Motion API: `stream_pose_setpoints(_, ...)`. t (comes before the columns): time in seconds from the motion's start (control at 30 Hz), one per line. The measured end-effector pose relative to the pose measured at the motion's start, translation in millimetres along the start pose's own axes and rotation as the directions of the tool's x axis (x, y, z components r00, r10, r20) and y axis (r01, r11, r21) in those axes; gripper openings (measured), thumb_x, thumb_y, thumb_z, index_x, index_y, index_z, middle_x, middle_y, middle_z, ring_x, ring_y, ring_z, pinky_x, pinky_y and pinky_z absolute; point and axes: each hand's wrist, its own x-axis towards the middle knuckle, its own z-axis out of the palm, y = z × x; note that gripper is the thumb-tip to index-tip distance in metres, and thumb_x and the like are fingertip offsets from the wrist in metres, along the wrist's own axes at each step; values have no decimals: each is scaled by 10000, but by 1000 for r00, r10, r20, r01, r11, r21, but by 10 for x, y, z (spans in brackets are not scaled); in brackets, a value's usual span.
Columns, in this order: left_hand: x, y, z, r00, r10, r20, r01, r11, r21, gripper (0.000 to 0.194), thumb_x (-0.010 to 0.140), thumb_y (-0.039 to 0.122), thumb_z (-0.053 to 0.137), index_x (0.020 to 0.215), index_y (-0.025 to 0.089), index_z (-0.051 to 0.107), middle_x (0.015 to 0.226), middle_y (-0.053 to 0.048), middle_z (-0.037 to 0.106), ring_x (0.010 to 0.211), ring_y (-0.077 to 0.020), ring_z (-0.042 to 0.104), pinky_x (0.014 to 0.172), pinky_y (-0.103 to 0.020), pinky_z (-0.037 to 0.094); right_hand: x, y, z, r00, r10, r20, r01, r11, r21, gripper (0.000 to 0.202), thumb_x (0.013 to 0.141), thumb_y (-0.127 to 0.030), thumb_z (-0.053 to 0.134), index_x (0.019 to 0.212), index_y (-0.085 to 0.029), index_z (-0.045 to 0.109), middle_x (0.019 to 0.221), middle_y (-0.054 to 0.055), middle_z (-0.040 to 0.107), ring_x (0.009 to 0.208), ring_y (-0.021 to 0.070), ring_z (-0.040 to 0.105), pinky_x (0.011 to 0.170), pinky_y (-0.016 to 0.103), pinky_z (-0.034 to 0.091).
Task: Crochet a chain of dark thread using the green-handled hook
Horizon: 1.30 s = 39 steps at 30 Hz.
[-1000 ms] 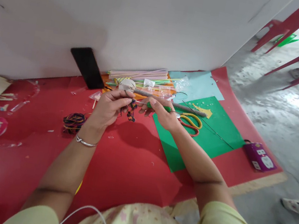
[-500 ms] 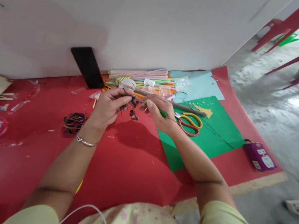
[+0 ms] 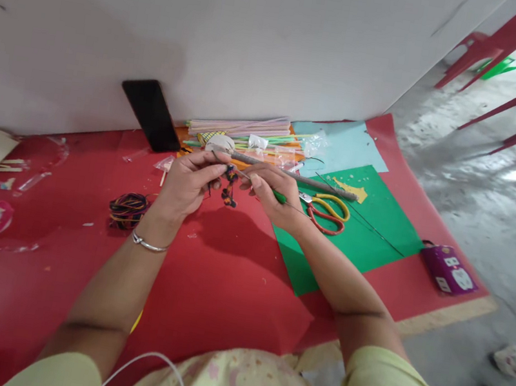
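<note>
My left hand (image 3: 191, 179) pinches a small crocheted piece of dark multicoloured yarn (image 3: 230, 190), which dangles just beyond the fingertips. In my right hand (image 3: 277, 193) is a crochet hook (image 3: 279, 197) with a green grip, its thin metal shaft pointing left to the yarn piece. The fingers of both hands are closed, and the hook's tip is too small to make out against the yarn. A loose ball of the same dark yarn (image 3: 128, 211) lies left of my left wrist. Scissors (image 3: 330, 212) with yellow and red handles rest right of my right hand.
A black phone (image 3: 151, 115) leans against the white wall (image 3: 263, 37). Behind my hands lie pipe cleaners (image 3: 239, 127) and a long stick (image 3: 322, 185). Green paper (image 3: 350, 260) and a purple box (image 3: 448, 270) are on the right of the red table cover (image 3: 213, 290). Craft pieces lie left.
My right hand has shifted very slightly, and the hook's green grip sits a little differently in it. The dangling yarn piece has swung a touch left. My left hand stays put.
</note>
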Motion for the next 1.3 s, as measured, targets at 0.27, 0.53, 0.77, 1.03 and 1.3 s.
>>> stream_pose_setpoints(0.27,-1,1,-8,1000,-21,8,21,1000,-12,182,695,181,932,869,180,876,860,-42,779,645,-93,632,544,-207,499,-7,20,5,999,40,5,-41,998,39,485,1141,-595,567,990,-210,822,1088,121,816,1005,220,776,851,340,675)
stream_pose_setpoints(0.53,10,-20,-31,999,-21,29,21,1000,-6,180,697,194,927,873,191,893,871,-49,814,626,-90,639,539,-203,499,-15,61,3,1000,12,21,-12,1000,25,463,1154,-558,566,1006,-200,819,1091,113,820,926,189,762,790,316,661)
stream_pose_setpoints(0.77,12,-15,-31,998,-38,41,39,999,-19,170,703,208,927,870,205,898,852,-39,814,598,-83,636,537,-204,487,-14,80,-2,1000,-2,19,1,999,40,434,1159,-515,578,1014,-188,825,1081,102,812,913,174,756,762,286,645)
stream_pose_setpoints(1.03,17,-24,-42,997,-53,50,55,998,-38,170,704,208,939,869,199,898,857,-51,826,614,-94,665,544,-202,496,3,40,-3,998,52,34,-54,995,81,453,1157,-529,578,981,-190,823,1069,104,808,883,170,732,791,316,646)
stream_pose_setpoints(1.3,1,-30,-38,995,-70,76,73,997,-37,192,715,235,959,890,198,889,856,-50,830,612,-113,681,555,-228,513,-25,107,42,995,97,33,-100,990,97,489,1132,-625,578,1012,-221,826,1075,97,793,921,194,738,786,329,656)
